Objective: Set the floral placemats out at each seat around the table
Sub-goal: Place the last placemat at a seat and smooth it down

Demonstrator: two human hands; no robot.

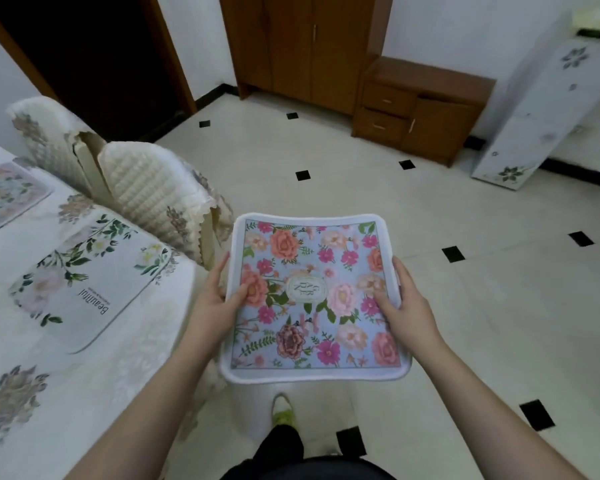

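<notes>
A blue floral placemat (312,296) with pink and orange flowers and a white border hangs flat over the floor, held by both hands. My left hand (215,292) grips its left edge, thumb on top. My right hand (402,303) grips its right edge, thumb on top. To the left stands the table (94,386) under a cream floral cloth. A white placemat (87,275) with green leaves and the word "Beautiful" lies on the table. Another pale floral placemat (4,195) lies at the far left of the table.
Two chairs (153,192) with cream quilted covers stand against the table's far side. A brown wardrobe (298,43) and low cabinet (420,105) line the back wall. A white flowered panel (534,116) leans at the right. Tiled floor (465,306) spreads ahead; my foot (283,410) shows below.
</notes>
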